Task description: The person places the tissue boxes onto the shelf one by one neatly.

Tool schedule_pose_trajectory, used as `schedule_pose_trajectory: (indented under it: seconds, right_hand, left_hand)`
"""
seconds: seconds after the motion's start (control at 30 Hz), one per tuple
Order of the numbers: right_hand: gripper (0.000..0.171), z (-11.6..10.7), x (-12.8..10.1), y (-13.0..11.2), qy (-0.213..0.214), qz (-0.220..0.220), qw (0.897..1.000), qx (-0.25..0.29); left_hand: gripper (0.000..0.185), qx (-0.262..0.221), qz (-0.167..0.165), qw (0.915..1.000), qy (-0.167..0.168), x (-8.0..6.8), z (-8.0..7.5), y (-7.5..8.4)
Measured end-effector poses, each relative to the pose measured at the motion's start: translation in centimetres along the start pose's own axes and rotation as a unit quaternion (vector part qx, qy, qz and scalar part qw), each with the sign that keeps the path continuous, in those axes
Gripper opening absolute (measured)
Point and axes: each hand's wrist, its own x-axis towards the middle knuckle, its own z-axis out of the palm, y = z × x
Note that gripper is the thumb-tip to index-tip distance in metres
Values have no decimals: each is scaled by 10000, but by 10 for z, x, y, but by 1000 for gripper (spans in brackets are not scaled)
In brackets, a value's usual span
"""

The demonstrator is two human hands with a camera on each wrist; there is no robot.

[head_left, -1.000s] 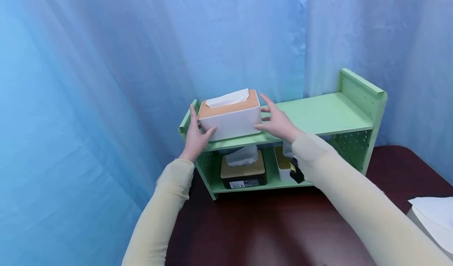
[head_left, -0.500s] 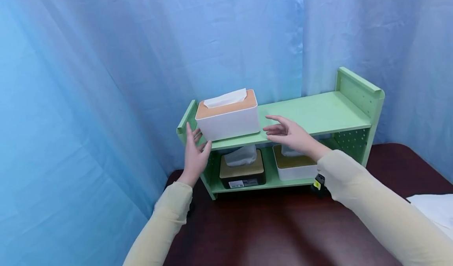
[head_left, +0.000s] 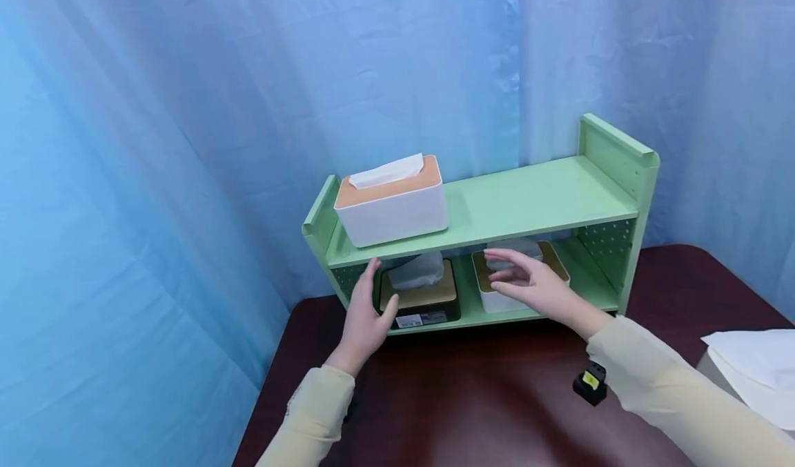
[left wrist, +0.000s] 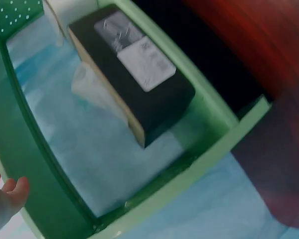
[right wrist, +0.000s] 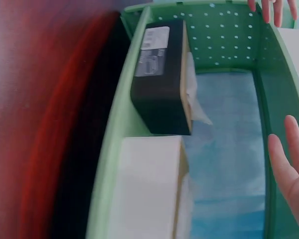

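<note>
Reaching toward the lower tier of the green shelf [head_left: 484, 208], I have both hands spread and holding nothing. My left hand [head_left: 366, 322] hovers at the shelf's left front corner, just beside the black tissue box [head_left: 421, 300]; my right hand [head_left: 528, 284] floats in front of the white tissue box [head_left: 518, 281], fingers relaxed and apart. Both boxes sit side by side under the shelf's top board, where a third white box [head_left: 391, 201] stands toward its left end.

I judge the black box light and rigid, with smooth walls that could slip, so I'd clasp its two short ends rather than its wooden-looking lid or the soft tissue poking out.

The left wrist view shows the printed label [left wrist: 139, 57] on the black box's front. The right wrist view shows the two lower boxes nearly touching, and the shelf's perforated side panel [right wrist: 224, 42] beyond the black box [right wrist: 159, 79].
</note>
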Motion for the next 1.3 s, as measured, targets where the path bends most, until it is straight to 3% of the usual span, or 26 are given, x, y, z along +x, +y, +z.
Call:
schedule_pose_trajectory:
  seconds: [0.2,0.5,0.8,0.93,1.13,1.3]
  right_hand:
    - [55,7,-33,22,-89,119,9996,238]
    - [53,10,-80,54,36,142,9987,490]
    - [46,15,-110,79,259,-294,9987,332]
    - [45,12,-122,86,323,-215,9990,210]
    - [49,-5,-139,91,638,-138,9962,-571]
    - [58,-33,-156,94,1253,-641,9730,-1831]
  left_hand:
    - [66,-360,-153,9992,-99,-23,27,2]
    - [55,-525,113,9983,-246,-58,60,-1]
    - [56,-430,5,9985,-341,-74,76,-2]
    - [57,-321,-157,9978,-549,-77,80,0]
    - [59,-405,-535,9934,-926,-78,87,5]
    - [61,-418,-712,9911,-1045,-81,94,10]
